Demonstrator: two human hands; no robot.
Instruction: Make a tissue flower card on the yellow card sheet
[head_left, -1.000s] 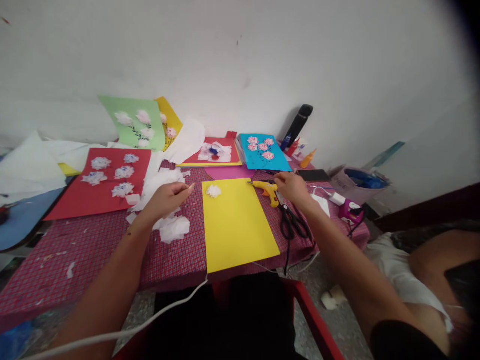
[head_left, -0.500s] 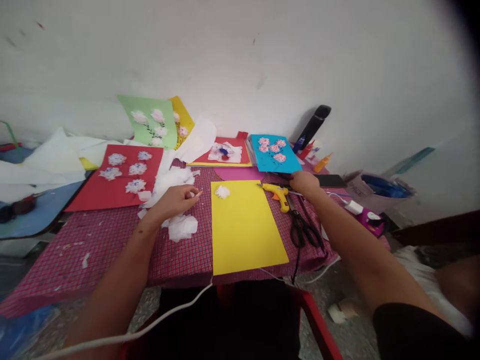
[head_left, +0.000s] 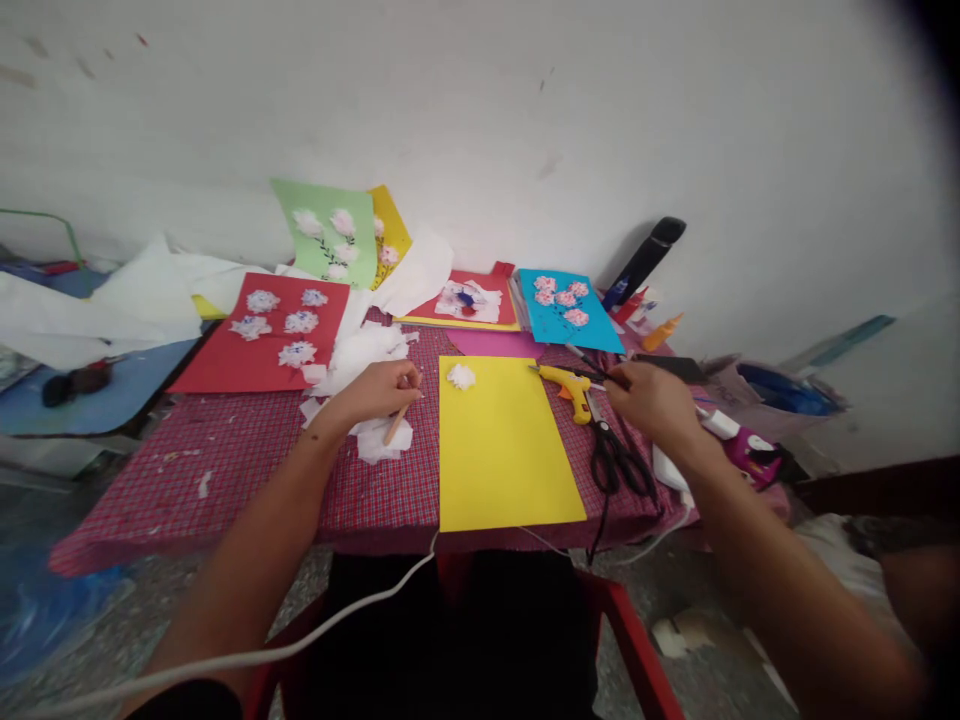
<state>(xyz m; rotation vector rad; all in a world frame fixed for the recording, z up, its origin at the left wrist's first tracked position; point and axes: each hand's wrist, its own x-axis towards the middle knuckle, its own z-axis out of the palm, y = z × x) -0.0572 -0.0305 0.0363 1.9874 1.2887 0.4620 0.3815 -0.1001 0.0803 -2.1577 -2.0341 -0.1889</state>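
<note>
My left hand [head_left: 379, 392] is closed in a pinch on a small wooden stick [head_left: 396, 425], which slants down over crumpled white tissue [head_left: 382, 442]. In front of me lies a yellow sheet [head_left: 510, 450] with one white tissue flower [head_left: 461, 376] near its far left corner. My right hand [head_left: 651, 400] is beyond the sheet's right edge, fingers closed round a thin dark thing whose kind I cannot make out. Beside that hand are a yellow glue gun [head_left: 571, 390] and black-handled scissors [head_left: 619, 462].
Finished-looking flower sheets stand around: red [head_left: 262, 375], green [head_left: 289, 205] and blue [head_left: 540, 315]. Glue bottles, one orange [head_left: 663, 332], and a black cylinder [head_left: 651, 255] stand at the back right. A white cable [head_left: 337, 625] crosses my lap. A person's arm shows at lower right.
My right hand has drawn back toward me and to the right, with the thin dark thing at its fingers. The stick in my left hand now points downward and shows more. The view has shifted slightly.
</note>
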